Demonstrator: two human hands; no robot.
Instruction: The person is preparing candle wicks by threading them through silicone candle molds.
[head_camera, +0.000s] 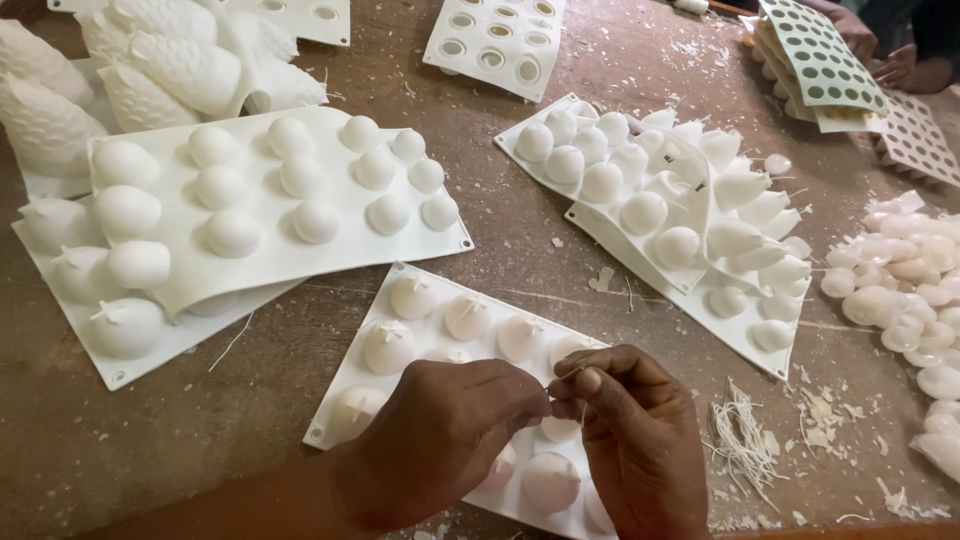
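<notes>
A white silicone mould with rounded domes lies upside down on the brown table in front of me. My left hand and my right hand meet over its near half, fingertips pinched together on a thin white wick thread that comes from one dome. Both hands hide several of the mould's domes.
More white dome moulds lie at the left and right, and a cavity tray at the back. A heap of small white wax pieces sits at the right edge, wick scraps beside my right hand. Another person's hands hold perforated sheets at the top right.
</notes>
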